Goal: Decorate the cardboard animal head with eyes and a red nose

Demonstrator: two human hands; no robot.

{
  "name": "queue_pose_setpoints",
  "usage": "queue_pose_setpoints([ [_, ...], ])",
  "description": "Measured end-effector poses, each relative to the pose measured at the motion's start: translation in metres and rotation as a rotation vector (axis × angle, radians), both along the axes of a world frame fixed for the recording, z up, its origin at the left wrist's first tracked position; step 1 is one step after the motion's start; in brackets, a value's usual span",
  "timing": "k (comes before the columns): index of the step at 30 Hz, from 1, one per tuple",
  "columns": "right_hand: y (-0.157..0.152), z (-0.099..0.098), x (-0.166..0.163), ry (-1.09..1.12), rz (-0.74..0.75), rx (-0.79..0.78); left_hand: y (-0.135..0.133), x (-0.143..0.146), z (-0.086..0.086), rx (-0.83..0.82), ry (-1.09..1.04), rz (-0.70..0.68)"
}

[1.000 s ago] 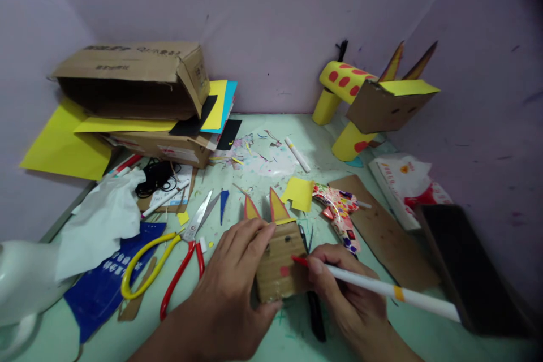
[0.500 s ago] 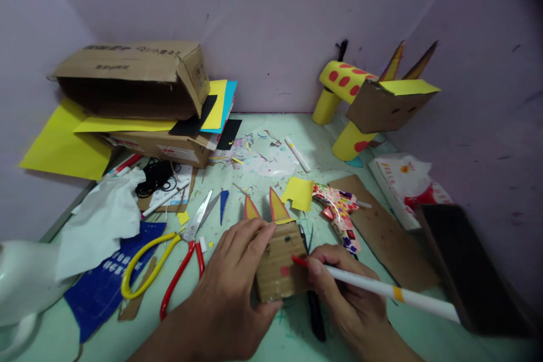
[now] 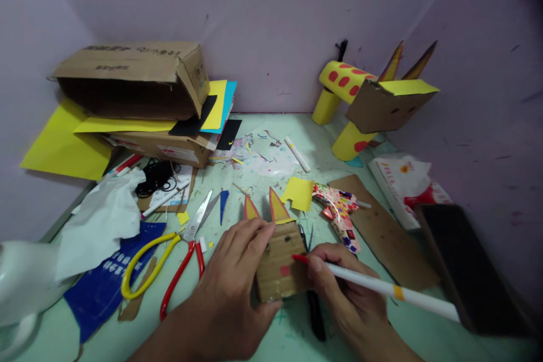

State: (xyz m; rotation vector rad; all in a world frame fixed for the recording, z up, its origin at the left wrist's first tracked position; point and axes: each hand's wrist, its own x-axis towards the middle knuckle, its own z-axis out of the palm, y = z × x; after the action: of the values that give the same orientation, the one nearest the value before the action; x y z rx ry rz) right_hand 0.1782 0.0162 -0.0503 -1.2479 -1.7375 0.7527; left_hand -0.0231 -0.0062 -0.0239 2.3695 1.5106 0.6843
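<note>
My left hand (image 3: 237,283) wraps around the left side of a small cardboard box (image 3: 271,288), thumb at its lower edge and fingers over the top. Two orange pointed ears with red borders (image 3: 278,205) rise from the box's top, and its front bears dark eye marks and a red dot (image 3: 284,271). In my right hand (image 3: 345,288) is a white felt-tip marker (image 3: 369,281) with a yellow band. Its red tip is at the right part of the box front; whether it touches is hard to tell. A black-handled tool (image 3: 316,319) lies partly behind the box.
Left are red-and-yellow scissors (image 3: 190,235), blue plastic (image 3: 110,277), tissue (image 3: 104,215) and stacked cardboard boxes (image 3: 127,62). A yellow spotted cardboard animal (image 3: 382,104) stands back right. A cardboard strip (image 3: 394,243), a tissue pack (image 3: 392,192) and a dark phone-like slab (image 3: 470,271) are on the right.
Almost nothing differs. The red marker tip has shifted very slightly on the box front, while my left hand keeps its hold.
</note>
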Motion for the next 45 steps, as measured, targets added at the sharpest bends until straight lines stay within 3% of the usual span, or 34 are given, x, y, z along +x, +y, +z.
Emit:
queue_pose_setpoints([
  [37, 0.0, 0.0014, -0.0014, -0.016, -0.02, 0.023, 0.0, -0.0007, -0.0004, -0.007, -0.021, -0.003],
  [45, 0.0016, 0.0024, -0.0002, -0.031, 0.047, 0.058, 0.0002, -0.0007, 0.001, -0.016, -0.017, -0.007],
])
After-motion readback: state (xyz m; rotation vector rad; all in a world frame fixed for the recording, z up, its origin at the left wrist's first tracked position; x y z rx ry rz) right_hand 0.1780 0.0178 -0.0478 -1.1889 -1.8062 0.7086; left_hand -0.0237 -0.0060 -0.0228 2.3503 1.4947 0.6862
